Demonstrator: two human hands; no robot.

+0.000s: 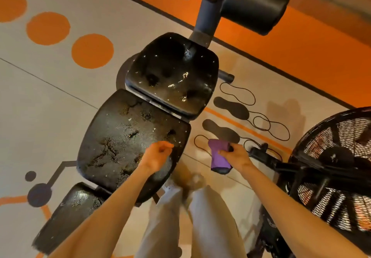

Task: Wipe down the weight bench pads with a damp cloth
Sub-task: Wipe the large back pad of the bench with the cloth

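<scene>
Weight bench, black, three padded sections in a row running from the near-left corner of the view toward the far middle, standing on a grey floor (50, 97) with orange circles and an orange band.

Seat pad (172, 73): farthest section, rounded square, surface dimpled and speckled with bright wet droplets.

Middle pad (124, 135): largest section, just beside the seat pad across a narrow gap; covered with fine droplets and darker wet streaks.

Near pad (68, 213): lowest section at the near-left end, partly cut off by the left forearm; wet sheen on its far end.

Roller pads (255, 4): two black cylinders on the upright post at the far end of the bench.

Left hand (157, 155): over the near-right edge of the middle pad, fingers loosely curled, holding nothing; whether it touches the pad cannot be told.

Right hand (234, 155): off the right side of the bench, above the floor, its grip clenched around a purple cloth (218, 155) with a dark edge that hangs down from the fist.

Insoles (230, 107): two dark ones flat on the floor right of the bench, black laces (261, 121) looped around them.

Fan bike wheel (337, 167): black caged wheel at the right edge.

Legs in pale trousers (180, 217): between the forearms, near edge.
</scene>
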